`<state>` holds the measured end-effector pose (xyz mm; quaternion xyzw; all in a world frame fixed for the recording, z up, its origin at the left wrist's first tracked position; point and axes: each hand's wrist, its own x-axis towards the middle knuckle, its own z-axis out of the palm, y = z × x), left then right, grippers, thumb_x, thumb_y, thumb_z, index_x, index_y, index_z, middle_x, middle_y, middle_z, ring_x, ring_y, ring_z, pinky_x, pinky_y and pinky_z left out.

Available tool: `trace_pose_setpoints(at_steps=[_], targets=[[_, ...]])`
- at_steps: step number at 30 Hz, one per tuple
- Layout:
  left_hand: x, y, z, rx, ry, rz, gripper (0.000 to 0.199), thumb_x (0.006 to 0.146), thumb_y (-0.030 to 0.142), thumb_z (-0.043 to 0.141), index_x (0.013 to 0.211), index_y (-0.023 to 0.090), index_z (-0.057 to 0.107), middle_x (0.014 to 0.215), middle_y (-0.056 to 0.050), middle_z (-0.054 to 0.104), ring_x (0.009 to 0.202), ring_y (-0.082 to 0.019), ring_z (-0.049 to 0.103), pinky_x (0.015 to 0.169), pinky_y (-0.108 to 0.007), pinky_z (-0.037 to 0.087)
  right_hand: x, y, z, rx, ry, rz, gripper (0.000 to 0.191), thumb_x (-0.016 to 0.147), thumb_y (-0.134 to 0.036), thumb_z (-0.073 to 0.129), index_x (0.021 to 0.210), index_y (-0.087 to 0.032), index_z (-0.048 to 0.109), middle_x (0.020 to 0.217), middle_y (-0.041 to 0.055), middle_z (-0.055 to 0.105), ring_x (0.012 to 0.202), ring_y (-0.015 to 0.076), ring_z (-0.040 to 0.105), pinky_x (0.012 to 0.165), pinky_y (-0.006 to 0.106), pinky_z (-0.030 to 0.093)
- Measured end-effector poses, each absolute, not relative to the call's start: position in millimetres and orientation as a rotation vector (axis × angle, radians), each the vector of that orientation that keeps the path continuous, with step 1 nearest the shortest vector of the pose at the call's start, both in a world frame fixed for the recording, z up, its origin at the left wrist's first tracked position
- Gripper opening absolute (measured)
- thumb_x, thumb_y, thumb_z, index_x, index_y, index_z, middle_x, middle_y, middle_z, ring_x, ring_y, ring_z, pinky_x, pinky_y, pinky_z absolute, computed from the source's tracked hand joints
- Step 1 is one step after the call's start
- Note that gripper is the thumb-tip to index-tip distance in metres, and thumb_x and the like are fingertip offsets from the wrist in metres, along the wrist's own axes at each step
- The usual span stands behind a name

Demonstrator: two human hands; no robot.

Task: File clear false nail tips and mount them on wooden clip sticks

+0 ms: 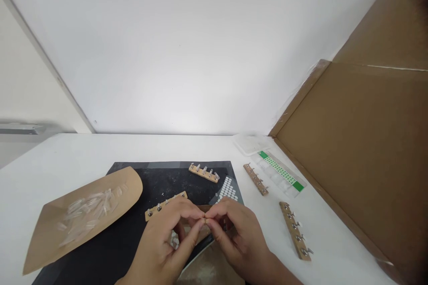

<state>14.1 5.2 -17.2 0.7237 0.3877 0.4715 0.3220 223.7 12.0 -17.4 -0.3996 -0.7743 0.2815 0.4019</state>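
Observation:
Above the front of the black mat, my left hand [172, 238] and my right hand [237, 234] meet, thumb and fingertips pinched on both sides. Whatever sits between the fingertips is too small and covered to make out. Just beyond my left hand lies a wooden strip [154, 212] with small metal fittings along it, partly hidden by the fingers. A second wooden strip [203, 173] with clear pieces on its fittings rests at the mat's back edge. Near my right hand is a sheet of white oval stickers [229, 189]. Brown material shows beneath both hands.
A brown tray [133, 187] with many clear plastic pieces [88, 209] stands left on the black mat [130, 227]. Two more wooden strips [256, 179] [294, 230] lie right. Behind are a green-and-white label strip [281, 170] and a clear lid [250, 144]. Cardboard [361, 142] walls the right.

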Motion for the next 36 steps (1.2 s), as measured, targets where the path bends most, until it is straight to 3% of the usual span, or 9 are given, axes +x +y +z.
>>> trace_pose_setpoints(at_steps=[12, 22, 36], targets=[[13.4, 3.2, -20.9, 1.517, 1.130, 1.085, 0.020, 0.100, 0.042, 0.071, 0.099, 0.023, 0.077, 0.090, -0.004, 0.074, 0.077, -0.017, 0.071, 0.063, -0.021, 0.055, 225.4, 10.5, -18.5, -1.038, -1.968, 0.767, 0.005, 0.105, -0.024, 0.065, 0.104, -0.027, 0.069, 0.086, -0.0014, 0.067, 0.075, 0.0142, 0.063, 0.070, 0.027, 0.046], [12.0, 5.2, -17.5, 1.459, 1.057, 1.053, 0.028, 0.105, 0.044, 0.064, 0.100, 0.020, 0.077, 0.085, -0.004, 0.065, 0.066, -0.013, 0.058, 0.056, -0.019, 0.050, 222.4, 13.9, -12.1, -1.059, -1.926, 0.814, 0.011, 0.105, -0.027, 0.063, 0.098, -0.024, 0.071, 0.082, -0.0008, 0.067, 0.070, 0.0138, 0.062, 0.066, 0.026, 0.045], [13.3, 2.6, -22.3, 1.316, 1.012, 1.058, 0.035, 0.108, 0.051, 0.058, 0.110, 0.020, 0.074, 0.082, -0.002, 0.065, 0.063, -0.012, 0.060, 0.056, -0.019, 0.056, 218.5, 13.6, -10.3, -1.100, -1.779, 1.027, 0.018, 0.106, -0.036, 0.064, 0.096, -0.022, 0.073, 0.079, -0.0009, 0.065, 0.067, 0.0137, 0.055, 0.062, 0.025, 0.042]])
